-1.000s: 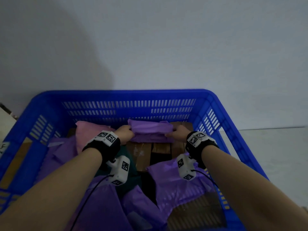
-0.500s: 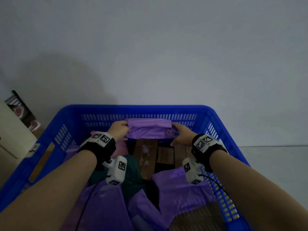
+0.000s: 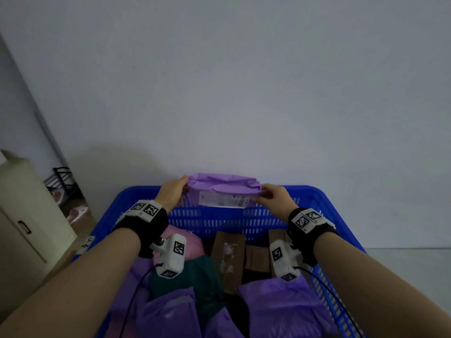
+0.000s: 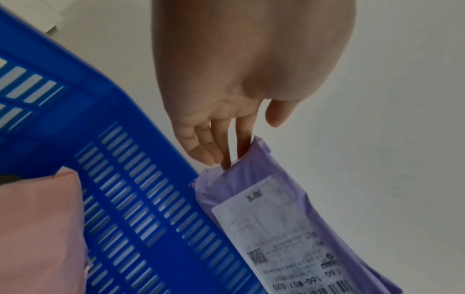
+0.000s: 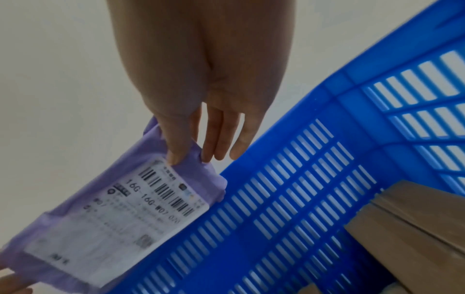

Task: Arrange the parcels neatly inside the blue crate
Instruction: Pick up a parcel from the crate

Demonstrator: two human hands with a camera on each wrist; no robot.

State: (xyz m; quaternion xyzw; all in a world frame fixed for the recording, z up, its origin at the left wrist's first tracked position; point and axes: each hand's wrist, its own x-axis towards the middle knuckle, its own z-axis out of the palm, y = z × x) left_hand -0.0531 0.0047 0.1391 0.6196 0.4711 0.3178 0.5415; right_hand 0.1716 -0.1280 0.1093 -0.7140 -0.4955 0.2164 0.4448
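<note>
Nearest to me, at the bottom of the head view, loose purple parcels (image 3: 280, 311) lie rumpled and overlapping in the blue crate (image 3: 339, 215), with a dark green parcel (image 3: 195, 276) between them and a pink parcel (image 3: 188, 242) further in on the left. Beyond those I see bare brown slats (image 3: 228, 254) under the crate floor, so I judge the arranging is at an early stage: most parcels look unsorted and there is open room to fill. My two forearms reach past all this to the far wall of the crate. There my left hand (image 3: 172, 191) and right hand (image 3: 274, 195) hold one small purple parcel (image 3: 223, 191) by its two short ends, raised level with the far rim and just in front of the pale wall (image 3: 231, 81). The left wrist view shows my left fingers (image 4: 226, 147) pinching the gathered plastic at one end; the right wrist view shows my right thumb and fingers (image 5: 176, 143) pinching the other. The parcel's long axis runs left to right, parallel to the far wall, and its white shipping label (image 3: 224, 200) faces back toward me. It is not yet set down.
</note>
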